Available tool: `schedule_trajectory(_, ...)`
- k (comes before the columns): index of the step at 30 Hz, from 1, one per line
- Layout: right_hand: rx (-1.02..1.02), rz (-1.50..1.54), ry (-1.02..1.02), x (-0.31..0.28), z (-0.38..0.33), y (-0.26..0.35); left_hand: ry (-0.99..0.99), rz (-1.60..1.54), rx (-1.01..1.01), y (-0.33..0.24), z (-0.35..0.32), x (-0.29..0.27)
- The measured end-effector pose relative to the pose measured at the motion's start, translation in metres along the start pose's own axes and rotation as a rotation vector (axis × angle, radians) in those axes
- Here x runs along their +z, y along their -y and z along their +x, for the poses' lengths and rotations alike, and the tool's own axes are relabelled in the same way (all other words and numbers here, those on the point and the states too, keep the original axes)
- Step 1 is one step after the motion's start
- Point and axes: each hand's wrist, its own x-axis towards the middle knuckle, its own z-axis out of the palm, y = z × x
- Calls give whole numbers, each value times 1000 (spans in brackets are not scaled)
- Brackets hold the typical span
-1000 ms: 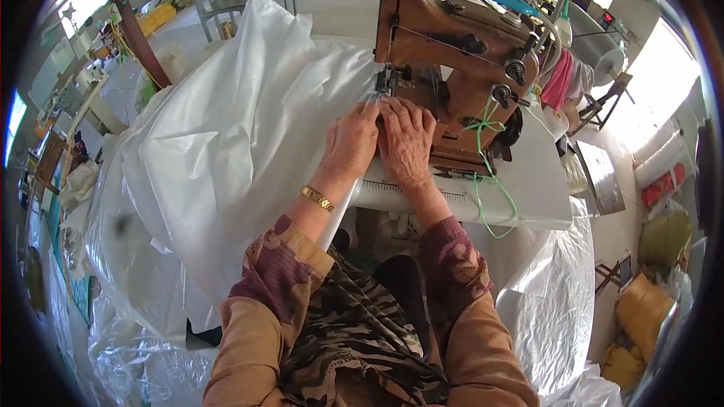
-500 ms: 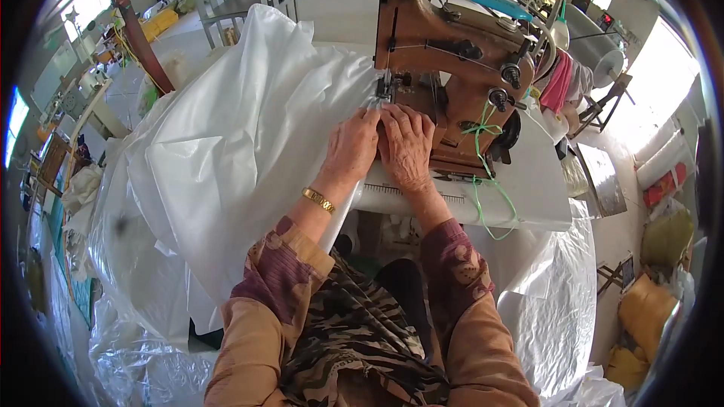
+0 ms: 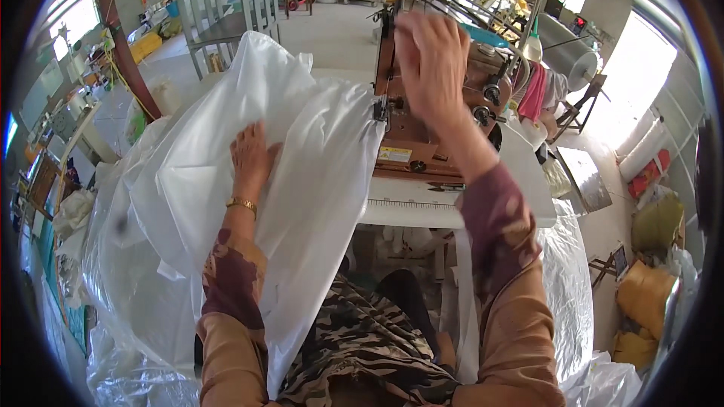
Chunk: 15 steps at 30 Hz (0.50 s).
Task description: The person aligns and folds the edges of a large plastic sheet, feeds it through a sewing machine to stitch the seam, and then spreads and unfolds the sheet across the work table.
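Observation:
My left hand point(image 3: 254, 154) lies on a wide white plastic-like sheet point(image 3: 196, 158), its fingers apart and nothing held. The sheet is draped in folds over the left of the table, and its right edge runs up to the presser foot point(image 3: 380, 108) of a brown sewing machine point(image 3: 434, 153). My right hand point(image 3: 436, 68) is raised in front of the machine's upper arm, near its left end. Its fingers bend away and are blurred, so whether they touch or hold something cannot be made out. The hand hides part of the machine.
A white table edge with a ruler scale point(image 3: 415, 204) runs in front of the machine. Behind stands a grey metal chair point(image 3: 219, 26). Clear plastic sheeting point(image 3: 569, 279) hangs at the right. A large roll point(image 3: 566, 49) and a pink cloth point(image 3: 533, 90) are at the back right.
Both hands have left the presser foot. My left hand has moved left onto the sheet; my right hand has risen over the machine. The green cord loop no longer shows at the machine's front.

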Motion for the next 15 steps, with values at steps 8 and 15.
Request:
schedule_trajectory(8,369,-225,727,79,116,-67,302,-57,-144,16,-19,17)
schedule_trajectory(15,366,-209,1052,126,131,-110,303,-208,-235,10,-17,6)
